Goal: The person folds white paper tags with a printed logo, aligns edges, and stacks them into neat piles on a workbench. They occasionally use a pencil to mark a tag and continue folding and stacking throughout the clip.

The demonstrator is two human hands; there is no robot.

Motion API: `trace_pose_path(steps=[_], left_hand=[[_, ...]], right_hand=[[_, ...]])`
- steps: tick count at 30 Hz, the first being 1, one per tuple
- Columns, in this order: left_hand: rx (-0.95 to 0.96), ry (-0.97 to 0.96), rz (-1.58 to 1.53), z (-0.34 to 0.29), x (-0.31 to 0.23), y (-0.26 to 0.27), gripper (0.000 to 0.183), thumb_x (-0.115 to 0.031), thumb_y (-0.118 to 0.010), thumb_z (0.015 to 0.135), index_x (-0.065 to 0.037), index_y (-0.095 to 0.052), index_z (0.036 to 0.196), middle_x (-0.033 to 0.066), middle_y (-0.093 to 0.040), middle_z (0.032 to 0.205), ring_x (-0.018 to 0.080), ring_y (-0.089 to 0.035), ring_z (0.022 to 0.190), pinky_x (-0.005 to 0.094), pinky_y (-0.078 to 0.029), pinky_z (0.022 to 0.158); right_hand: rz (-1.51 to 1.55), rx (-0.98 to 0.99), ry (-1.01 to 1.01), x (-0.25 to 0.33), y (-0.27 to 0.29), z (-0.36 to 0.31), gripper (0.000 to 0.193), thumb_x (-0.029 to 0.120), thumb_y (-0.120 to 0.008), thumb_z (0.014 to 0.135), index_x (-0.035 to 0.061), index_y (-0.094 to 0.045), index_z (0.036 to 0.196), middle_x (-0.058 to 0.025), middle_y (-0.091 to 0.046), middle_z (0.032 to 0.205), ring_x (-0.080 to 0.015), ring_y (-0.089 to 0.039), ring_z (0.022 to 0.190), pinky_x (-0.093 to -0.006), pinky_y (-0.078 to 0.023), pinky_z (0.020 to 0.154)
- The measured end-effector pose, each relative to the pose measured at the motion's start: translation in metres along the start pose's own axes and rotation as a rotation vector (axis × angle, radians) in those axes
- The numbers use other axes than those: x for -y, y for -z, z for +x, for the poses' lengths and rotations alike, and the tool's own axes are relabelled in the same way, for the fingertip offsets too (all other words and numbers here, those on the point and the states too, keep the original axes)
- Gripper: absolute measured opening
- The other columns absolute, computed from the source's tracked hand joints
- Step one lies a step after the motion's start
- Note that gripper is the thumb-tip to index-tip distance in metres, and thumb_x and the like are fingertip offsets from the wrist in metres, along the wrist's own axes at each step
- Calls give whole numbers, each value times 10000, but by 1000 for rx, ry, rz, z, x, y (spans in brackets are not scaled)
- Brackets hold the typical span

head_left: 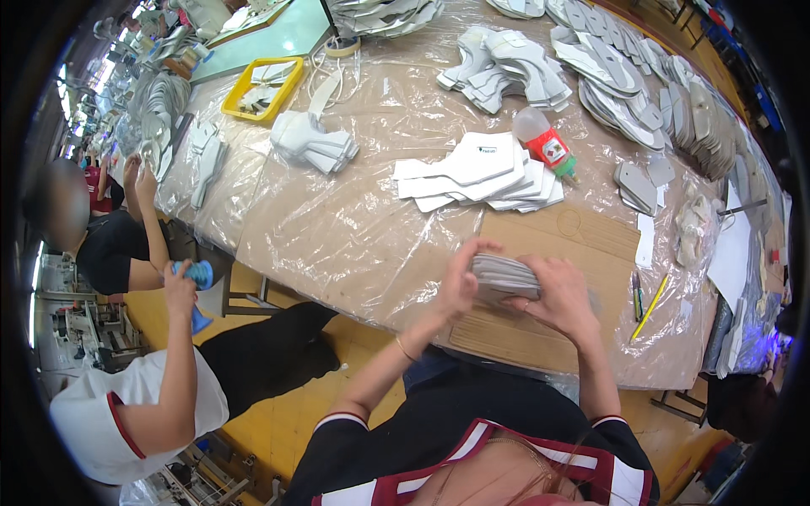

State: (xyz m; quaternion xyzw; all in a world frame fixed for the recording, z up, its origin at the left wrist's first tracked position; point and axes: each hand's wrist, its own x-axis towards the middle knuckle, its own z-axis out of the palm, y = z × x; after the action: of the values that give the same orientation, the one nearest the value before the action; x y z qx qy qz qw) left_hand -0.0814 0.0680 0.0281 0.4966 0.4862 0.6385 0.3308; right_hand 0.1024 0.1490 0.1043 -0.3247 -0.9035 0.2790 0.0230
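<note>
A small stack of flat grey-white cut pieces (506,275) is held above a brown cardboard sheet (515,331) at the table's near edge. My right hand (557,295) grips its right end, thumb on the near side. Beside the left end, my left hand (460,278) is cupped with its fingers apart; whether it touches the stack I cannot tell. Beyond the cardboard lies a fanned pile of white shaped pieces (481,164). A clear bottle with a red label and green cap (547,143) leans against that pile.
Further piles of pieces (506,67) cover the table's far side. A yellow tray (263,88) stands at the far left. A yellow pencil (650,308) and pens (637,297) lie right of the cardboard. At left, a co-worker holds a blue-green thread spool (199,274); another person sits beyond.
</note>
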Motion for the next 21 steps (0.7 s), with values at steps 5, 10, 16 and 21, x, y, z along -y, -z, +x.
trace_pose_path(steps=[5, 10, 16, 21], left_hand=[[-133, 20, 638, 114, 27, 51, 664, -416, -731, 822, 48, -532, 1254, 238, -575, 1240, 340, -550, 1178, 393, -424, 1008], [293, 285, 791, 197, 66, 68, 844, -577, -816, 631, 58, -623, 1151, 268, -647, 1118, 383, -620, 1072, 392, -498, 937], [446, 347, 777, 194, 61, 54, 957, -518, -892, 519, 74, -553, 1190, 260, -611, 1192, 359, -601, 1112, 376, -481, 956], [490, 260, 707, 178, 52, 41, 981, -474, -910, 529, 31, -500, 1263, 255, -580, 1221, 361, -561, 1167, 384, -450, 996]], right_hand=[[251, 27, -168, -40, -1, -16, 674, 363, -860, 669, 44, -603, 1205, -160, -656, 956, -344, -618, 929, -439, -488, 836], [621, -347, -374, -92, -31, 4, 652, 282, -766, 835, -33, -501, 1341, -132, -631, 1103, -207, -617, 958, -331, -499, 835], [1185, -467, -453, -118, -20, 85, 615, 196, -677, 926, -75, -402, 1405, -81, -603, 1057, -116, -589, 904, -235, -485, 752], [894, -359, -466, -112, -3, 109, 626, 345, -745, 859, -49, -528, 1294, -78, -682, 953, -117, -601, 729, -261, -477, 672]])
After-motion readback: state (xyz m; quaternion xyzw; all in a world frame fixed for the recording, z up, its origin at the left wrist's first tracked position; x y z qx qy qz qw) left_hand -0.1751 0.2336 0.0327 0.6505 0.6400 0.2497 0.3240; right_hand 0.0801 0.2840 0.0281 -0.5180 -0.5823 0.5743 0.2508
